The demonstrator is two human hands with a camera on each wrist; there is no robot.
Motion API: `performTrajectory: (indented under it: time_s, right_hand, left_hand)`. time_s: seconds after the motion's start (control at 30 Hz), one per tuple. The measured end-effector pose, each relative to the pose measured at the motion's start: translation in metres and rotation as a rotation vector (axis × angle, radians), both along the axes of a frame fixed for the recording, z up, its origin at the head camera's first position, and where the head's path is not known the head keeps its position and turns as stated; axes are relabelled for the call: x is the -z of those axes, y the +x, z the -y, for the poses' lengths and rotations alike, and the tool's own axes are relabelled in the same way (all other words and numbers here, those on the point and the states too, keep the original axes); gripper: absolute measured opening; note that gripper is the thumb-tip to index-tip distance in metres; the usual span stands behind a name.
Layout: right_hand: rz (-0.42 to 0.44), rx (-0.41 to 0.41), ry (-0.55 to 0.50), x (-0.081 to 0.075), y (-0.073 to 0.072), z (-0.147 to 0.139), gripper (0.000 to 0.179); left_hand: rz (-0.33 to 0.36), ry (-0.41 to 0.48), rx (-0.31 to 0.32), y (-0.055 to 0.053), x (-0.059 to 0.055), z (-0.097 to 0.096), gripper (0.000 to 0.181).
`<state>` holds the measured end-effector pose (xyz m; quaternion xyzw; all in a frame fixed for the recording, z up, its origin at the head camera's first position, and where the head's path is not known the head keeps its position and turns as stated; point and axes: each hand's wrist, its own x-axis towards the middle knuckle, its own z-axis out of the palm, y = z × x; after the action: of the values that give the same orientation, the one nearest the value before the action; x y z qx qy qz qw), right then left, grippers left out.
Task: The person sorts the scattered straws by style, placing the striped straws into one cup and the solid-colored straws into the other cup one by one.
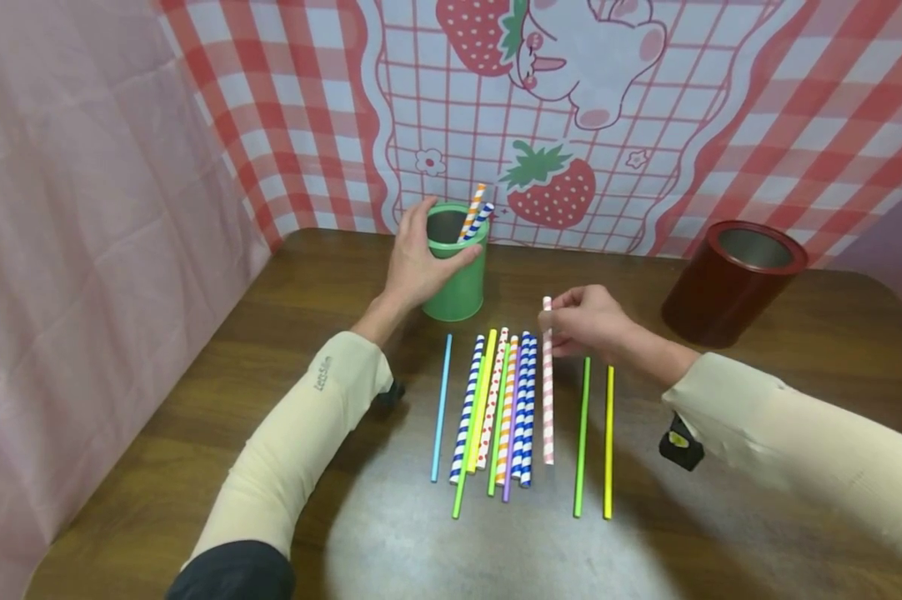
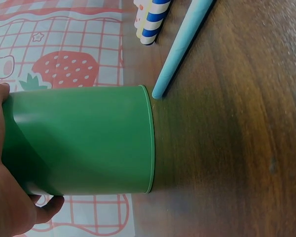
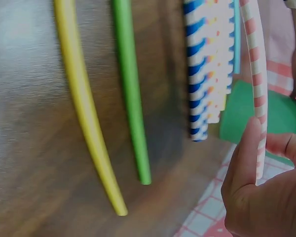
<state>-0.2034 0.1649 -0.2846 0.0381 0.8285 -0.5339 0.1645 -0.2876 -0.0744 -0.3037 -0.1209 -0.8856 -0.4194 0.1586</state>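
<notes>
My left hand (image 1: 415, 265) grips the green can (image 1: 457, 290) near its rim, thumb on the near side and fingers around the far side. An orange-striped straw (image 1: 473, 210) and a blue-striped straw (image 1: 479, 222) lean inside the can. Between thumb and fingers, my right hand (image 1: 592, 322) pinches a pink-and-white striped straw (image 1: 548, 408) close to its far end. In the right wrist view that straw (image 3: 256, 74) stands off the table. Left of it lies a group of straws, with blue-striped straws (image 1: 524, 408) nearest.
A light blue straw (image 1: 441, 408) lies left of the group. Green (image 1: 582, 437) and yellow (image 1: 608, 442) straws lie to the right. At the back right stands a dark red can (image 1: 709, 292). Behind the wooden table (image 1: 218, 400) hangs a checked strawberry-print cloth (image 1: 301, 108).
</notes>
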Motion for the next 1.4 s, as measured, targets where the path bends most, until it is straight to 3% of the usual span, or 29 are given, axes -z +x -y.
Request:
performTrajectory:
  time_s: [0.43,0.7,1.07,1.4]
  right_hand:
    - [-0.11,0.085,-0.19,-0.038,-0.01,0.016,0.03]
    - [-0.174,0.161,-0.277,-0.051,-0.017,0.021,0.022]
    - [-0.279,0.303,-0.503,-0.067,-0.028,0.026,0.022]
    - [-0.364,0.413,-0.573,-0.076,-0.036,0.027,0.02]
  left_hand:
    - [-0.019,-0.006,0.006,-0.002,0.002,0.001,0.094]
    - [-0.03,-0.012,0.009,-0.002,0.003,0.001,0.093]
    - [-0.036,-0.006,0.005,-0.001,0.003,0.002,0.091]
    - [-0.038,0.004,0.011,-0.002,0.003,0.001,0.092]
